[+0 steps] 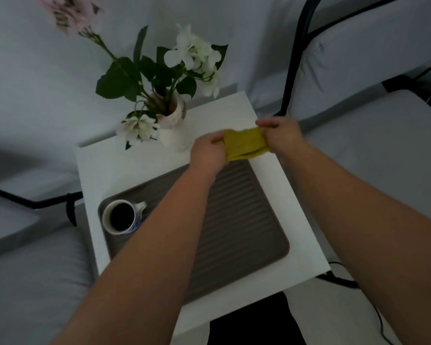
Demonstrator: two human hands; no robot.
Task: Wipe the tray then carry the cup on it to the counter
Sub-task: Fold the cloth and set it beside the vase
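Left hand (207, 151) and right hand (281, 138) each pinch the yellow cloth (244, 144) above the tray (237, 220).

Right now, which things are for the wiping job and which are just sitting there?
For the job:
cloth, held by the left hand and right hand
tray
cup, standing on the tray

Just sitting there:
vase of flowers
table

One tray (246, 220), one cup (121, 217), two hands.
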